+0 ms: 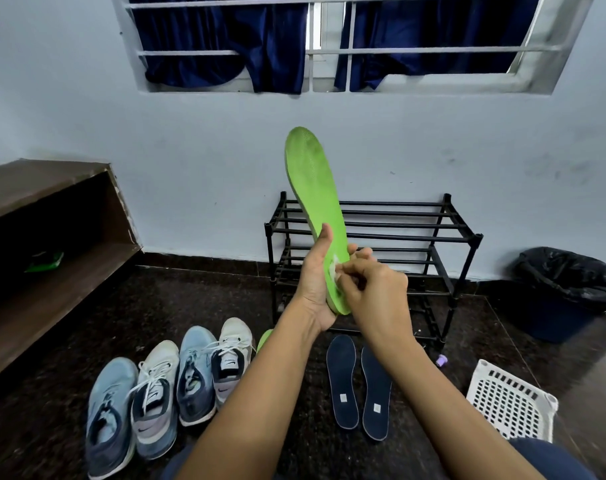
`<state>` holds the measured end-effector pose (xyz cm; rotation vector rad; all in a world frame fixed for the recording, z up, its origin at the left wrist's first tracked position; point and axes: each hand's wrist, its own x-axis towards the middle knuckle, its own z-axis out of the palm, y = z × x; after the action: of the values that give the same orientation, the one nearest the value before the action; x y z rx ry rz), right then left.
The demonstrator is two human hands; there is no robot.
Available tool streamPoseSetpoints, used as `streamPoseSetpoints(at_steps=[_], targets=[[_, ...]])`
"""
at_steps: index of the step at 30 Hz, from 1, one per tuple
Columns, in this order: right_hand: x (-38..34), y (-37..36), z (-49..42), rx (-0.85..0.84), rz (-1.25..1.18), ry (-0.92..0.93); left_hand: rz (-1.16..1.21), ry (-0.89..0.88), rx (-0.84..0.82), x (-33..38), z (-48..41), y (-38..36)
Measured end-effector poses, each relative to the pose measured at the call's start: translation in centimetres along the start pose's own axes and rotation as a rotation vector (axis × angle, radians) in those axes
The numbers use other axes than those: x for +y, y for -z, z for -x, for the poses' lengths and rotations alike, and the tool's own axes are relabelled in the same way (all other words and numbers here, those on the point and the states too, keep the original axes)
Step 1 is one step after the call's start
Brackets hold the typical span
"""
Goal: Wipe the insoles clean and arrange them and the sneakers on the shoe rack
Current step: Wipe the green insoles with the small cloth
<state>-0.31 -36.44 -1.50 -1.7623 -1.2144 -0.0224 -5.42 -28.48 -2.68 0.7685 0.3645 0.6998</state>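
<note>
Head view.
- Shoe rack [398, 224]: black bars, open tiers, back against the wall.
- Dark floor [190, 299] in front of it carries two navy insoles [341, 379]. They lie flat side by side, not touching, toes toward the rack's feet.
- Left of them are four sneakers [156, 393] in a tight row, sides touching.
- The tip of a second green insole [264, 339] shows beside the left forearm.
- Wooden shelf unit [52, 237] bounds the left edge. A white perforated basket [509, 400] sits low right, with a lined bin [568, 292] beyond it by the wall.
- Open floor lies between shelf unit and sneakers.

Green insole [313, 202]:
- Held in the air before the rack, toe up, top leaning left.
- Surface dimpled, with grey smudging near the toe.
- Left hand [315, 285] grips the heel, thumb up along the edge.
- Right hand [374, 289] pinches a white wipe [333, 268] against the insole's lower part.
</note>
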Motion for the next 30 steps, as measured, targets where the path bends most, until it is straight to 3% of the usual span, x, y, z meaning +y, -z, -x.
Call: streamPoseSetpoints(at_steps=[4,7,13,19,27,30], targets=[[0.1,0.3,0.7,-0.229,-0.052,-0.030,0.048,-0.062,0.025,1.4,-0.2,1.0],[0.5,-0.1,0.3,-0.199,-0.090,-0.035,0.046,-0.073,0.016,1.2,-0.1,0.9],[0.8,-0.5,0.4,0.035,-0.034,0.055,-0.029,-0.013,-0.021,0.5,0.2,0.2],[0.4,0.0,0.9,-0.246,-0.178,-0.046,0.044,-0.052,-0.013,2.0,-0.1,1.4],[0.6,0.1,0.6,-0.135,-0.209,0.005,0.023,0.017,-0.018,0.6,0.6,0.5],[0.4,0.3,0.7,-0.216,-0.203,0.018,0.032,0.017,-0.015,1.5,0.4,0.9]])
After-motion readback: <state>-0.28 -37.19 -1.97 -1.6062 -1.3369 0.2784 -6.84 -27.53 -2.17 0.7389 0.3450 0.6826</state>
